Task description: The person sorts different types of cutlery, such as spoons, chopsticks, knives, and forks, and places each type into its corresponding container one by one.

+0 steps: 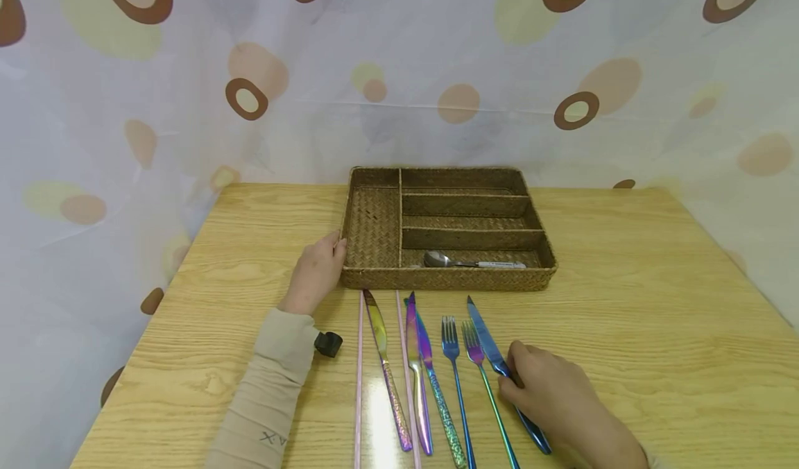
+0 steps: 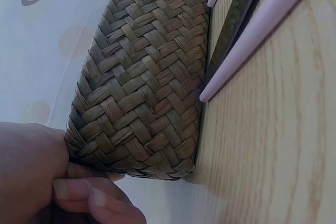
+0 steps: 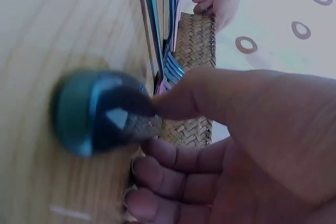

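Observation:
A brown woven cutlery tray (image 1: pixel 449 279) stands at the far middle of the table. My left hand (image 1: pixel 315 271) holds its left side near the front corner; in the left wrist view the fingers (image 2: pixel 107 203) curl by the tray's woven corner. With thumb and fingers, my right hand (image 1: pixel 555 386) pinches a blue table knife (image 1: pixel 485 334) around its handle, the blade pointing toward the tray. Close up in the right wrist view, the knife handle's rounded end (image 3: pixel 79 114) looks blurred. Left of this knife lie a purple-green fork (image 1: pixel 474 347) and a blue fork (image 1: pixel 450 344).
Several divided compartments make up the tray; a spoon (image 1: pixel 437 259) lies in the front one. Pink chopsticks (image 1: pixel 358 379) and more knives, one with a golden blade (image 1: pixel 376 323), lie before the tray. Behind the table hangs a patterned curtain (image 1: pixel 412 60).

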`<state>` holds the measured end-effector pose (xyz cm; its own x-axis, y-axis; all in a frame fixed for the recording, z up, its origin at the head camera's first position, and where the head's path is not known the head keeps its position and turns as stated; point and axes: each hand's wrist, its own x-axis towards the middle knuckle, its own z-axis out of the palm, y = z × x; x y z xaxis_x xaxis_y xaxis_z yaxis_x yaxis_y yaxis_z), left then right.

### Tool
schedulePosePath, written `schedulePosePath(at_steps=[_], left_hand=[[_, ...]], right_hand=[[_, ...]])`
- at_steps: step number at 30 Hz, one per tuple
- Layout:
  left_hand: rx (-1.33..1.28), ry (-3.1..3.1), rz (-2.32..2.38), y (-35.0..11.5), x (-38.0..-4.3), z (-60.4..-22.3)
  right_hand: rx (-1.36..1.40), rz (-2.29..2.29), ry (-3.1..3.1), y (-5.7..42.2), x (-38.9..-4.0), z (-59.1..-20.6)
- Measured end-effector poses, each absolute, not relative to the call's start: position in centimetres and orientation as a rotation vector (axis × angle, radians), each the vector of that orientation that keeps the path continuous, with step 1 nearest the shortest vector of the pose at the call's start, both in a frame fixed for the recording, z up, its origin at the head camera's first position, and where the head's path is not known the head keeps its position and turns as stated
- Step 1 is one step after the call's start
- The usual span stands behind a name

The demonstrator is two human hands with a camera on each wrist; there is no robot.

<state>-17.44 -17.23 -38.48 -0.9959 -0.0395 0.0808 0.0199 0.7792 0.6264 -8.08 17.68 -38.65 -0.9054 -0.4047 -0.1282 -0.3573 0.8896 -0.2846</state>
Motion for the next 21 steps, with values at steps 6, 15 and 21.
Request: schedulePosePath(at_steps=[6,15,21], left_hand=[[0.011,-2.883,-1.016,-17.25,-17.36,-38.35],[0.013,-2.883,-0.992,-17.29,-17.53,-38.50],[0.026,-2.891,-0.986,-17.34,-17.61,-38.51]], right_hand=[[-0.560,-0.351,2.932,17.40,-7.68,-38.60],[-0.570,-0.234,2.984,17.40,-7.57,-38.63],[-0.604,-0.166,3.016,17.53,-7.58,-38.72]])
